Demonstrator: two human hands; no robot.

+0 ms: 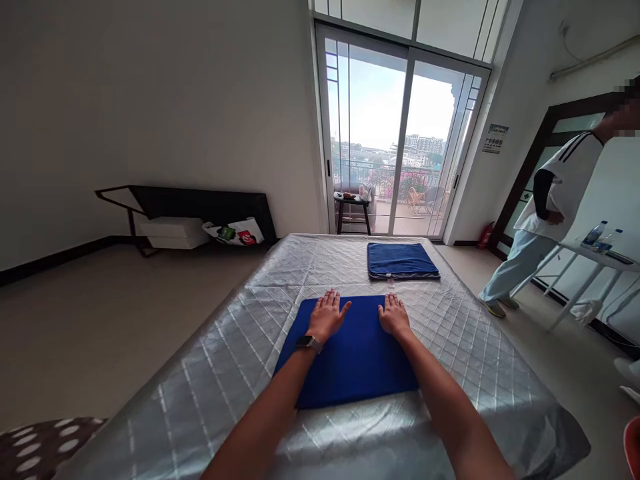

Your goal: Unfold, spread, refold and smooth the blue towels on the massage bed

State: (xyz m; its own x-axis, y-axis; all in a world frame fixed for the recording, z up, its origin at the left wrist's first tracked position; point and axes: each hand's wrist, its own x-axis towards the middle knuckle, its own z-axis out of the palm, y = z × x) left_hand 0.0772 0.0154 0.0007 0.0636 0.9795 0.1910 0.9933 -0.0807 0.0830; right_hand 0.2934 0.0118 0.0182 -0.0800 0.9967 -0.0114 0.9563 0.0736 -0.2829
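A smooth, bright blue folded cloth lies flat on the mattress, which has a shiny grey quilted cover. My left hand, with a watch on its wrist, rests palm down near the cloth's far left corner. Its fingers are stretched out and the thumb is apart. Near the far right corner, my right hand also lies flat on the cloth, fingers extended. Neither hand grips anything. Beyond them sits a darker blue folded cloth with a grey underside and a small white tag at its near edge.
A person in a white top stands at the right beside a white table with plastic bottles. A black bench with a white box stands along the left wall. Behind the bed are a stool and sliding glass doors.
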